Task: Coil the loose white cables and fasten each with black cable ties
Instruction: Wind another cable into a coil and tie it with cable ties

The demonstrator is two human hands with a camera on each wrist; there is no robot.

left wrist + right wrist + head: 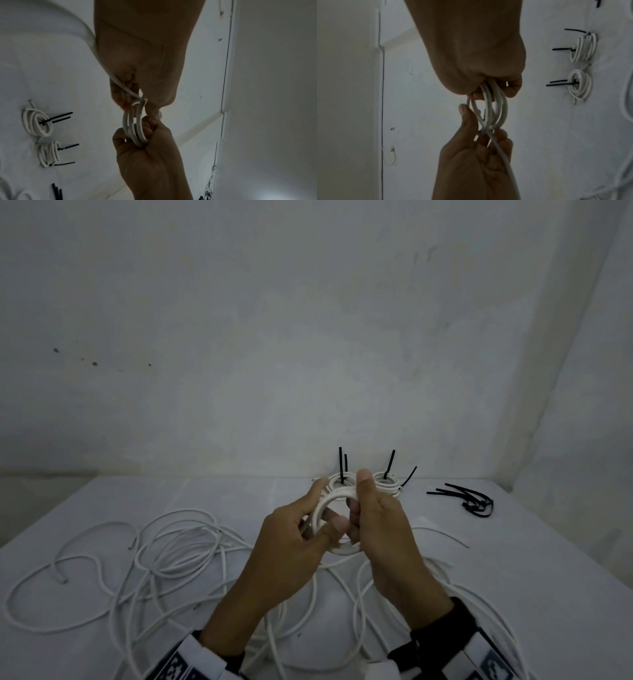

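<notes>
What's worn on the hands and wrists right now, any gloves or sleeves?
No gloves: the left hand and right hand are bare. Each wrist carries a black strap with a white block bearing black-and-white square markings, seen in the head view. No sleeves visible.

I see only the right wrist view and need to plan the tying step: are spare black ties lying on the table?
Observer: Yes. A loose bunch of black cable ties lies on the table, right of the two tied coils.
Operator: How much cable is uncoiled?
Observer: Plenty. Loose white cables sprawl over the table's left and near side.
Operator: Any free end showing?
Observer: One cut end lies far left of the coil that the left hand and right hand grip.
</notes>
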